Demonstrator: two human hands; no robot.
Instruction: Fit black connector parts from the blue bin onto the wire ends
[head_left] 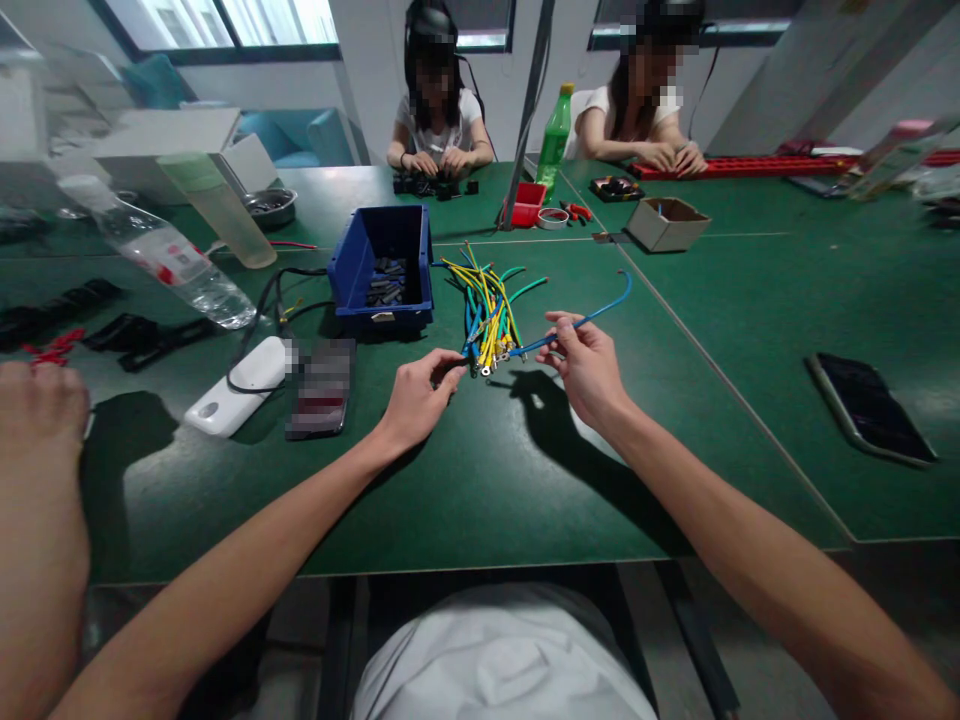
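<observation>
A bundle of short yellow, green and blue wires (487, 305) with ring terminals lies on the green table (495, 480). My right hand (585, 365) pinches one blue wire (592, 315) that curves up and to the right. My left hand (420, 395) rests curled on the table at the near end of the bundle, its fingertips pinched on something small that I cannot make out. Just behind stands a blue bin (382, 265) holding small dark parts.
A white power bank (236, 400) with a black cable, a phone (322, 385) and a lying water bottle (161, 255) are at left. Another phone (870, 405) lies at right. Two people work at the far edge beside a cardboard box (666, 222) and a green bottle (555, 140).
</observation>
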